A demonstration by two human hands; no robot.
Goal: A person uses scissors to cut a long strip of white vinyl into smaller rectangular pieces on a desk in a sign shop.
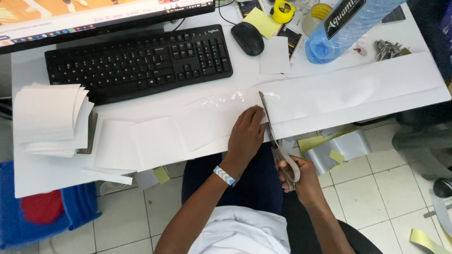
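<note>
My left hand (pixel 246 136) presses flat on a long white sheet with a clear glossy film (pixel 329 101) that runs across the front of the desk. My right hand (pixel 300 176) grips the grey handles of a pair of scissors (pixel 275 136), whose blades point away from me and cut into the sheet just right of my left fingers. A beaded band circles my left wrist. Several cut white squares (pixel 155 141) lie left of my left hand.
A stack of cut white sheets (pixel 49 117) sits at the left. Behind are a black keyboard (pixel 141 59), black mouse (pixel 248 37), monitor edge, yellow sticky notes, yellow tape measure (pixel 283 10) and a lying blue water bottle (pixel 343 28). Scraps litter the tiled floor (pixel 376 188).
</note>
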